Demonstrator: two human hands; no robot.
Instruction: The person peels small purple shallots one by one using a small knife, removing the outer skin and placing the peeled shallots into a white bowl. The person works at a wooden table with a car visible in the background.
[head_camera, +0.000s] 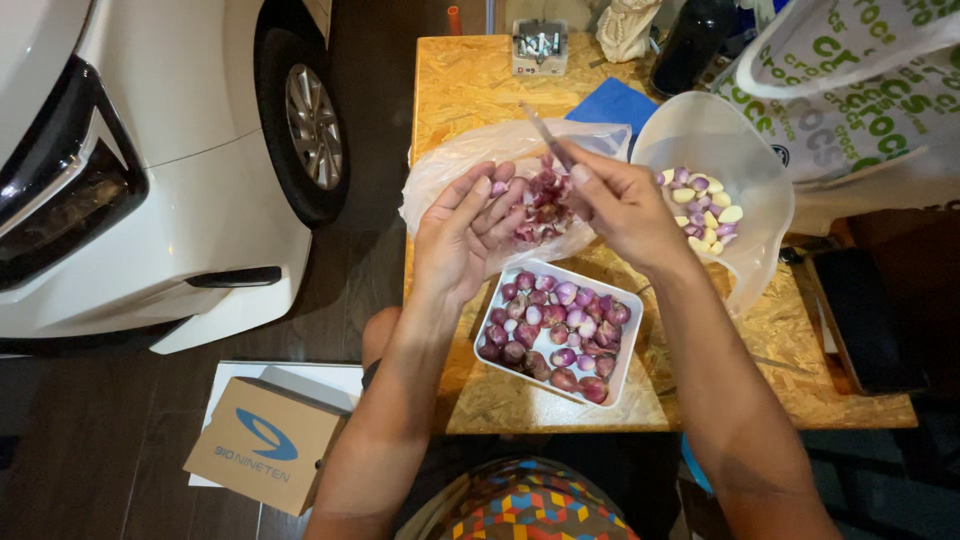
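Right in the middle of the head view, two bare hands are held over a small wooden table (470, 90). The left hand (462, 235) is curled, palm up, and a small purple shallot (499, 188) is pinched between its thumb and fingertips. The right hand (622, 205) is closed around a thin knife (546, 130), and the blade is pointed up and to the left, toward the top of the frame. The knife hand is kept just beside the shallot.

Under the hands, a clear plastic bag (450, 170) is spread on the table, and a heap of purple skins (545, 215) is piled on it. Just below the bag, in the lower middle of the frame, a white square tray (625, 365) is filled with whole purple shallots. To the right, a white plastic bowl (720, 130) is tilted, and peeled pale cloves and shallots are seen inside it.

At the top of the frame, a small box of metal bits (539, 45), a blue cloth (615, 103) and a dark bottle (692, 45) are set on the table. A white bag with green letters (870, 90) is seen in the upper right.

On the left side, the front of a white car (150, 150) and one wheel (305, 120) are shown. In the lower left, a brown cardboard box (265, 455) is laid on the dark floor.
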